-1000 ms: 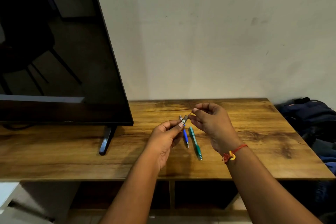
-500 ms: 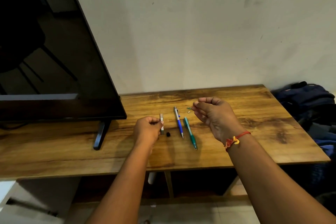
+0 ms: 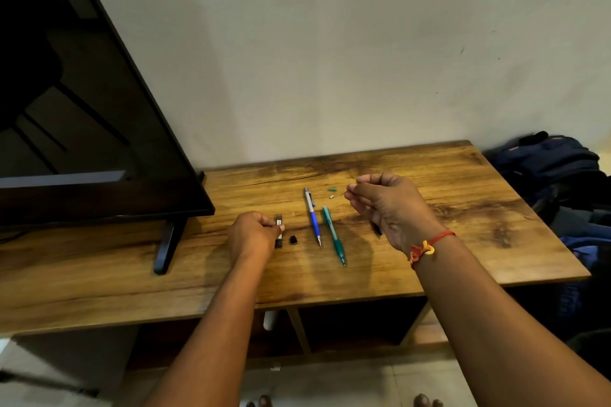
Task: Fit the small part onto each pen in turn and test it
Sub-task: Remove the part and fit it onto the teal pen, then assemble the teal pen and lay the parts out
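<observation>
A blue pen (image 3: 312,215) and a green pen (image 3: 334,235) lie side by side on the wooden table (image 3: 463,241). My left hand (image 3: 253,235) rests on the table left of them, its fingers closed on a small black case (image 3: 279,231). A tiny black cap (image 3: 293,239) lies just right of the case. My right hand (image 3: 388,206) hovers right of the pens, pinching a thin needle-like piece (image 3: 344,193). A dark tip (image 3: 377,229) pokes out under its palm. A small green bit (image 3: 332,189) and a small pale bit (image 3: 331,196) lie near the pens' far ends.
A large black TV (image 3: 82,125) on a stand foot (image 3: 165,248) fills the table's left side. A dark blue bag (image 3: 549,165) sits off the table's right edge. A wall backs the table, and open shelves lie under it.
My left hand has gone down and left from between the pens to the table, taking the black case with it. The right hand stays raised with the thin piece.
</observation>
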